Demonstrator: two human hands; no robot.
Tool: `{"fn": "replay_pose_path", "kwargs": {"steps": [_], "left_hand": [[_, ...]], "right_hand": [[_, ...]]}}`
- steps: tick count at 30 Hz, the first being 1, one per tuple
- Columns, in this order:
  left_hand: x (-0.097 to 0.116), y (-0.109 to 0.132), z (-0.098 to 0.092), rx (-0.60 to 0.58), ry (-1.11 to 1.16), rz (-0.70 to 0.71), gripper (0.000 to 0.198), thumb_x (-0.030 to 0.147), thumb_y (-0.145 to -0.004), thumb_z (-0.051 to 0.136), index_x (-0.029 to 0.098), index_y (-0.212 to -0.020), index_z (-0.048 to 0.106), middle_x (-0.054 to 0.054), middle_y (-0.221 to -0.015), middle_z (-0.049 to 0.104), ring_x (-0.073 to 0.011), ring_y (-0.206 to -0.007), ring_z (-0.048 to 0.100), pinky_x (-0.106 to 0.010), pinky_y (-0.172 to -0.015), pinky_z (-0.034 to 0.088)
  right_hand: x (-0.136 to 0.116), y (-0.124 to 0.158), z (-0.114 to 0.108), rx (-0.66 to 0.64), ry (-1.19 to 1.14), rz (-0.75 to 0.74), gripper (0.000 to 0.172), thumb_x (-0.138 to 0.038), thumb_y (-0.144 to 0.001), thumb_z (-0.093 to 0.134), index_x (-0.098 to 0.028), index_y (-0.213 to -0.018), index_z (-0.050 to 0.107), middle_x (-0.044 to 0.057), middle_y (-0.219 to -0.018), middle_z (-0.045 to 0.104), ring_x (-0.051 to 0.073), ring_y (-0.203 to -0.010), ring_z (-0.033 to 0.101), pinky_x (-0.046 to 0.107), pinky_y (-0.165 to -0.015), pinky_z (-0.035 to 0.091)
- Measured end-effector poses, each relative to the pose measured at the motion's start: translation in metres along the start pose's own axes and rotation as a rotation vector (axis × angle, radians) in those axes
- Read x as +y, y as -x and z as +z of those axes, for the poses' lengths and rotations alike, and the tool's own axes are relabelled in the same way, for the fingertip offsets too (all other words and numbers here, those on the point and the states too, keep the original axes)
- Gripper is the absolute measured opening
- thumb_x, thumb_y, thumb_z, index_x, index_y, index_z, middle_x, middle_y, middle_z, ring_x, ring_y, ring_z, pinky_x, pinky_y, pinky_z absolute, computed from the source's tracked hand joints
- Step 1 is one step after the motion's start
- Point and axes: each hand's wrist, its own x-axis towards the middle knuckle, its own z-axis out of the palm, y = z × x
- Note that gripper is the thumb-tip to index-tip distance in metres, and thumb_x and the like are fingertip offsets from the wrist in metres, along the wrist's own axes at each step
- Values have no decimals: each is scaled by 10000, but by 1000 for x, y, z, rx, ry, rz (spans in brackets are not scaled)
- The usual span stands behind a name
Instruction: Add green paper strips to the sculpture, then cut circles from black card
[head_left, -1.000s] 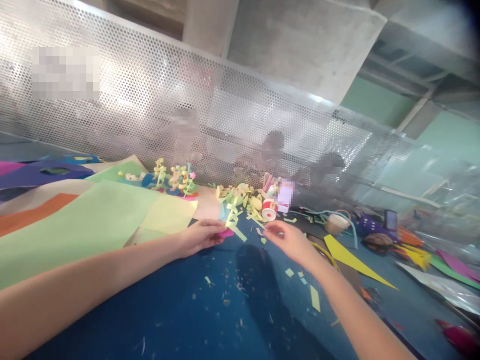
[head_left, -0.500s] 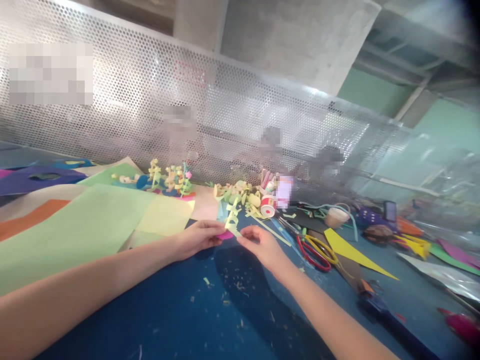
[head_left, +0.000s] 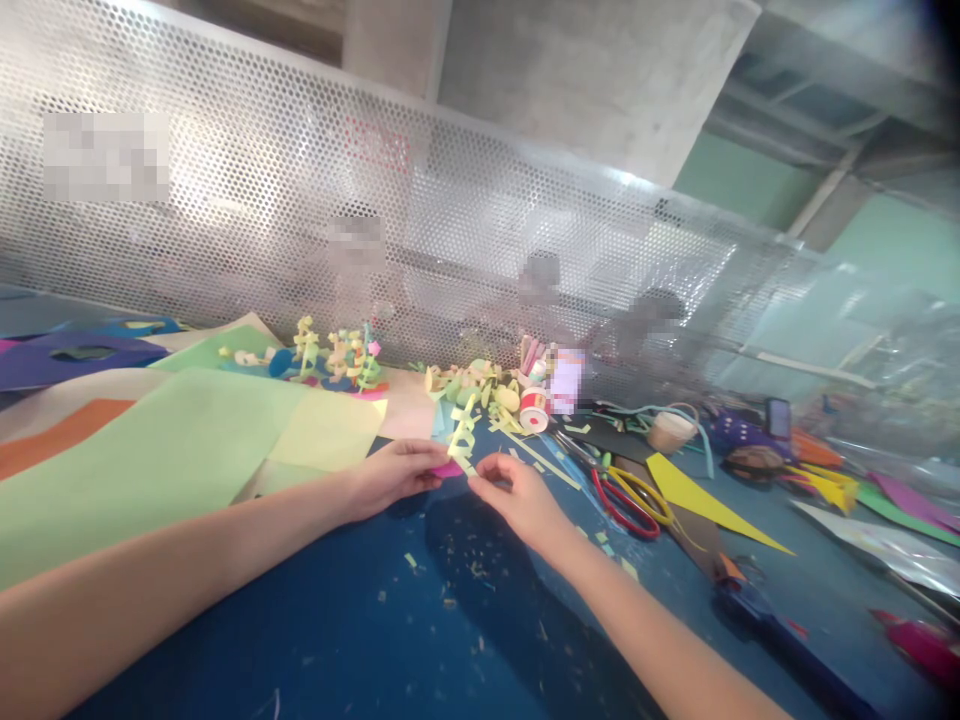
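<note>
My left hand point(head_left: 397, 470) pinches a small pink paper piece point(head_left: 450, 467) that carries an upright yellow-green paper strip figure point(head_left: 461, 430). My right hand point(head_left: 517, 495) meets it from the right, fingers pinched on the lower end of a yellow-green strip. Both hands hover just above the blue table top point(head_left: 420, 620), which is littered with tiny paper scraps.
Large green, yellow and orange paper sheets point(head_left: 165, 440) lie to the left. Finished paper figures point(head_left: 337, 360) and a pile of strips point(head_left: 480, 385) stand by the perforated metal screen point(head_left: 450, 220). Red-and-yellow scissors point(head_left: 626, 495), a tape roll point(head_left: 534, 408) and a yellow triangle point(head_left: 697, 500) lie to the right.
My right hand moved left from beside the scissors and closed on the strip at the pink piece. My left hand stayed put, holding the pink piece.
</note>
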Motion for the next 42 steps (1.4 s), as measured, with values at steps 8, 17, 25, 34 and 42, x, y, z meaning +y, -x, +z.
{"fn": "replay_pose_path", "kwargs": {"steps": [8,17,25,34,42], "left_hand": [[2,1,2,-35,-21,-1,68,242,-711,710,199,-761,694,14,-806,672,-83,-742,590,-201,-782,460],[3,4,5,-31,-41,-9,91,253,-697,714,202,-770,696,6,-832,688,-103,-815,602,-207,-791,452],[7,5,5,-11,71,4,117,225,-660,751,150,-725,688,2,-744,655,-72,-686,577,-192,-742,465],[6,3,7,80,117,-23,94,143,-744,677,143,-834,648,-15,-764,677,-70,-637,608,-185,-704,498],[5,6,8,47,143,66,355,119,-741,677,179,-1065,548,-31,-819,672,-132,-769,657,-297,-830,511]], "right_hand": [[-5,3,2,0,111,-58,114,-305,-786,529,-192,-772,537,1,-741,599,146,-691,589,263,-669,478],[-11,6,4,87,307,-142,31,-226,-739,537,-199,-742,552,14,-757,635,178,-745,599,294,-726,453],[-9,11,9,148,478,-242,29,-184,-734,547,-211,-724,541,11,-750,605,175,-764,578,276,-739,435],[-1,-3,-35,130,722,-190,132,-291,-848,502,-219,-842,612,28,-796,662,188,-768,607,283,-692,428],[43,-8,-100,376,927,-56,339,-214,-829,462,-118,-1132,582,187,-1074,593,341,-1045,485,463,-868,366]]}}
